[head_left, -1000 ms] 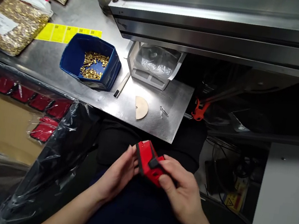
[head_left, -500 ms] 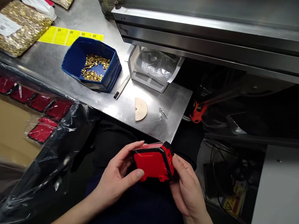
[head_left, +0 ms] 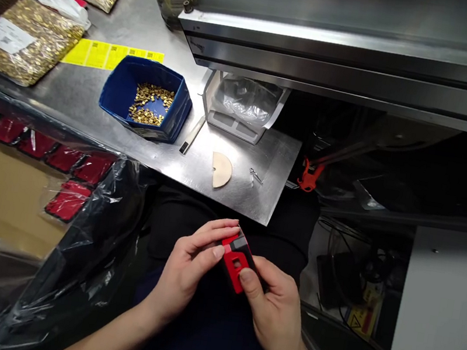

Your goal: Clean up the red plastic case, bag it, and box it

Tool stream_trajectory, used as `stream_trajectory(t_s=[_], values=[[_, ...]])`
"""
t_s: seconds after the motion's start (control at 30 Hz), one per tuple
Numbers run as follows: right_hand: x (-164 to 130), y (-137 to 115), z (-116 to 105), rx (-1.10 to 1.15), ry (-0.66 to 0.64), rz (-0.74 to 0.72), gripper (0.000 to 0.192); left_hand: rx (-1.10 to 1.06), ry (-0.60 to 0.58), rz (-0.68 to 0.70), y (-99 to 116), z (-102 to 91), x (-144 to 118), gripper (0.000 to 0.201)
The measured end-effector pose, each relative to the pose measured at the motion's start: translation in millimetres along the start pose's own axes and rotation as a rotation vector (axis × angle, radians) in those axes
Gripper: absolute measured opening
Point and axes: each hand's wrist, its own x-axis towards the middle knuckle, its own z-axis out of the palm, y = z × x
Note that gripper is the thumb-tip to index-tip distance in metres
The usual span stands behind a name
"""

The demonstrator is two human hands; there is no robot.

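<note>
Red-and-black plastic casing sat pinched between the left hand and right hand, low over the lap; yellow label strip and bag labels were unreadable.

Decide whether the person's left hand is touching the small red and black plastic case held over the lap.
Touching. The head view shows the left hand with thumb and fingertips pressed on the upper end of the red and black plastic case.
</note>
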Motion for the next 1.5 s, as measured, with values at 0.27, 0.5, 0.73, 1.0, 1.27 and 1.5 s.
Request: stream_trajectory(t_s=[0.27,0.5,0.73,1.0,1.27,1.5], values=[[0,10,8,0.006,0.004,0.068,0.025,-0.119,0.191,-0.139,-11,8.6,6,0.055],[4,9,7,0.015,0.015,0.103,0.027,0.003,0.055,-0.112,-5,0.1,5,0.029],[12,12,0,0.072,-0.034,0.201,0.034,0.032,0.004,-0.174,-10,0.5,4,0.037],[20,21,-3,0.074,-0.228,0.122,0.036,-0.348,0.222,-0.520,-32,-2.9,21,0.037],[23,39,-7,0.131,-0.077,0.176,0.036,-0.188,0.096,-0.393,-34,-2.5,17,0.046],[28,35,-8,0.193,-0.105,0.190,0.038,-0.001,-0.001,-0.245,-24,2.2,21,0.068]])
